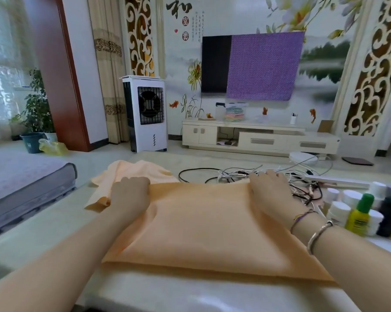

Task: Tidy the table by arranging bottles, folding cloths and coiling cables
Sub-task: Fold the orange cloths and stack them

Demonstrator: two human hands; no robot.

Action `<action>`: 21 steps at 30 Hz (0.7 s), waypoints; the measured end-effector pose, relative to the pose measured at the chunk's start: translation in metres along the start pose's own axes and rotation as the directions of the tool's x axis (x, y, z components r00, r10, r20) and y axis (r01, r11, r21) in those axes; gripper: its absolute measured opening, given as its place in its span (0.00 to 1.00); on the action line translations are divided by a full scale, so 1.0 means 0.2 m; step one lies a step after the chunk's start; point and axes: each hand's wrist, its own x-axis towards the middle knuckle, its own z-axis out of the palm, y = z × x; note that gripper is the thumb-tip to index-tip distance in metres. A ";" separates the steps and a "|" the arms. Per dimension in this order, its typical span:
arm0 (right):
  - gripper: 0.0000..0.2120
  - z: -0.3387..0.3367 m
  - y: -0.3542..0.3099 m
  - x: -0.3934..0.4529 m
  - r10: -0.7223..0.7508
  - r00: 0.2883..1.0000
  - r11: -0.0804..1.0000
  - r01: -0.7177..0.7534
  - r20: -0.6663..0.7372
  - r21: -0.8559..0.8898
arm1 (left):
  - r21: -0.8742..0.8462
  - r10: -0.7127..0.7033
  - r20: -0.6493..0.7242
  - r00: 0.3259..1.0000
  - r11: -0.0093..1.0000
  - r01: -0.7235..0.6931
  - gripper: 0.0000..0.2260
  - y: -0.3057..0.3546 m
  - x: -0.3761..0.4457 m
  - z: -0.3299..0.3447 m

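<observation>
On the pale table (43, 233), an orange cloth (203, 226) lies spread flat, doubled over, with a loose rumpled part trailing past its far left corner. Both hands sit at the cloth's far edge, well apart: the left hand (130, 194) curls its fingers round the far left corner, the right hand (272, 192) presses flat with straight fingers on the far right corner. Beyond the cloth's far right edge sprawls a tangle of black and white cables (257, 174). Right of the cloth stand white-capped bottles (338, 210) and a green-capped yellow bottle (359, 215).
</observation>
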 end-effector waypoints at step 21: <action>0.16 0.16 -0.10 0.24 0.011 0.993 1.000 -0.010 -0.115 0.011 | 0.242 0.131 0.014 0.991 0.961 -0.131 0.13 0.09 0.27 0.18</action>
